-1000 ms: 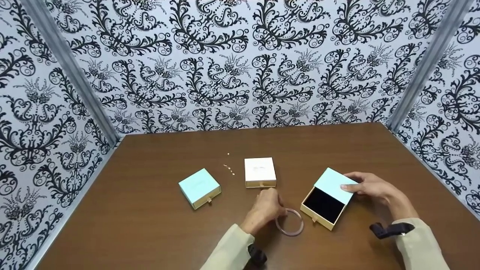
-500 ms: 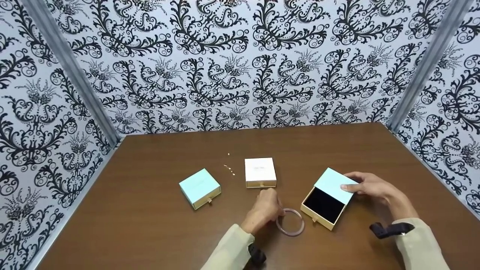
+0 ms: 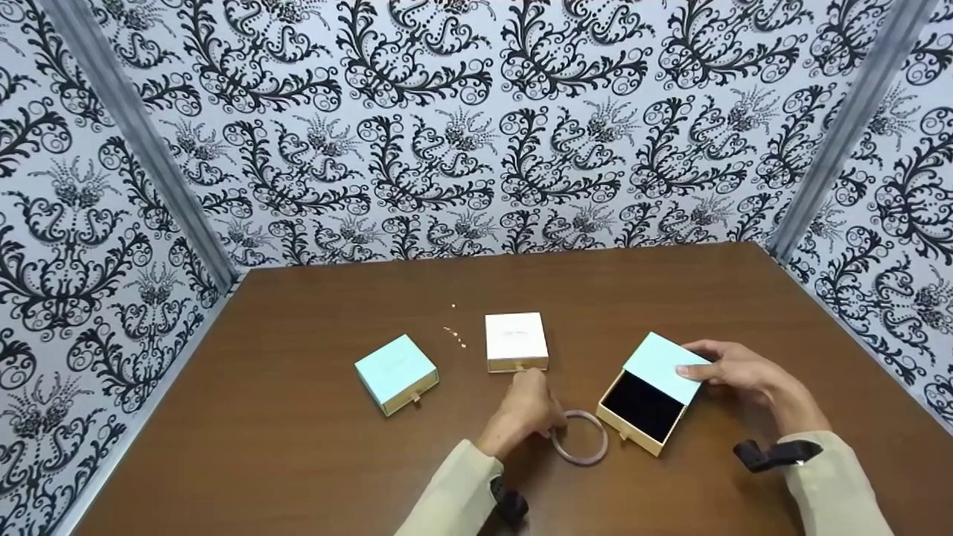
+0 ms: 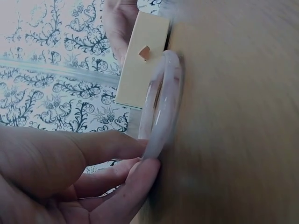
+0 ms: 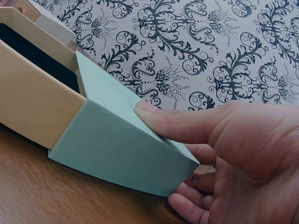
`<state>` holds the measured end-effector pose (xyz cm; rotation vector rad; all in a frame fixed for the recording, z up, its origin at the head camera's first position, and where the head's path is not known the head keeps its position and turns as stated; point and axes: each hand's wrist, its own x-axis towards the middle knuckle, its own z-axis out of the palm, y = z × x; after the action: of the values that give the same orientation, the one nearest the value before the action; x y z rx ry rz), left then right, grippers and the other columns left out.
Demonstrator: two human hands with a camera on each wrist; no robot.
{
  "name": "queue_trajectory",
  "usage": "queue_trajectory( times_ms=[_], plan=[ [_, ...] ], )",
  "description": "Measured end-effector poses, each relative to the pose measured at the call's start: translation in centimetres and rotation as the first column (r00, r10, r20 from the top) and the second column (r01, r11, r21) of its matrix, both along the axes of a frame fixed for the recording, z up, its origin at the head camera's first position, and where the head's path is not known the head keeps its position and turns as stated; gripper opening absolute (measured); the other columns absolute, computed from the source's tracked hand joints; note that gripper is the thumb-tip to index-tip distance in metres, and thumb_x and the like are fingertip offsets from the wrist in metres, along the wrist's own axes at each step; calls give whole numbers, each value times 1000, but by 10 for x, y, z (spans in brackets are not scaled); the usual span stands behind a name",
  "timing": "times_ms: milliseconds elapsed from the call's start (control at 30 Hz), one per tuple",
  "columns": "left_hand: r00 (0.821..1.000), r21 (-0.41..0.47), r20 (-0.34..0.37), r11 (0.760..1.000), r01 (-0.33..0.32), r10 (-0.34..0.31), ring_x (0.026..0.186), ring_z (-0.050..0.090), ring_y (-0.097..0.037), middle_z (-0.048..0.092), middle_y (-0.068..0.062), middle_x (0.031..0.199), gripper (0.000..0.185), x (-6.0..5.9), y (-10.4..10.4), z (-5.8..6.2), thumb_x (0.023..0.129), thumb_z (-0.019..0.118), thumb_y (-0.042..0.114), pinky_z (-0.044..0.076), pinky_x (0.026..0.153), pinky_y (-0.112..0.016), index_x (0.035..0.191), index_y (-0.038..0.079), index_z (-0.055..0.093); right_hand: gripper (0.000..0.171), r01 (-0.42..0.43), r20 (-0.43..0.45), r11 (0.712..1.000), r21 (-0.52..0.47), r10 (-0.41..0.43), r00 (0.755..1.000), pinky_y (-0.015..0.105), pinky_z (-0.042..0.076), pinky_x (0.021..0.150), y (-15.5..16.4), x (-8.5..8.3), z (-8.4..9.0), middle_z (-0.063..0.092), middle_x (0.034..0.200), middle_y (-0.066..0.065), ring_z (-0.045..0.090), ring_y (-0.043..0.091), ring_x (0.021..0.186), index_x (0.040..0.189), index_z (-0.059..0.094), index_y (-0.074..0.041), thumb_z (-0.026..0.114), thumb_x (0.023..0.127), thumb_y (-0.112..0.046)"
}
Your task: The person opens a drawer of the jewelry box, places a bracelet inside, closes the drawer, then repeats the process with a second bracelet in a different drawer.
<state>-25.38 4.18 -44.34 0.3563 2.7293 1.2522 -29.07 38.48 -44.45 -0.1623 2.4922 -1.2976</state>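
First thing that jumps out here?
The open box right of centre on the table, its black-lined drawer pulled out while the right hand grips its pale blue sleeve. Beside it the left hand holds a pale bangle by the rim. Busy black-and-white wallpaper surrounds everything.

We see a brown wooden table (image 3: 313,447) set against patterned walls. On it, taking the white box (image 3: 516,341) as our landmark: a closed pale blue box (image 3: 395,371) sits to its left and slightly nearer us, well apart. A few tiny light specks (image 3: 455,335) lie just left of the white box. To its right and nearer us stands a pale blue drawer box (image 3: 654,391), its tan tray slid open to show a black lining. Between the white box and the drawer box, nearer us, lies a translucent pinkish bangle (image 3: 579,438).
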Motion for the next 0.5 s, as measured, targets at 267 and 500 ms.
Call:
queue_trajectory(
  times_ms=[267, 500],
  plan=[
    [1000, 26, 2, 999, -23, 23, 43, 67, -20, 67, -10, 51, 18, -6, 0, 3, 70, 76, -8, 48, 39, -22, 54, 0, 71, 71, 8, 3, 1000, -27, -7, 1000, 25, 50, 81, 0, 0, 1, 58, 125, 13, 57, 9, 94, 146, 41, 7, 71, 93, -30],
    [999, 84, 30, 996, 22, -24, 47, 69, -22, 71, -14, 60, 10, -8, -4, 8, 74, 75, -8, 53, 44, -25, 65, -4, 75, 71, 5, 2, 1000, -7, -5, 1000, 26, 50, 82, 1, -1, 0, 57, 128, 16, 58, 10, 96, 146, 41, 7, 70, 94, -31]
  ],
)
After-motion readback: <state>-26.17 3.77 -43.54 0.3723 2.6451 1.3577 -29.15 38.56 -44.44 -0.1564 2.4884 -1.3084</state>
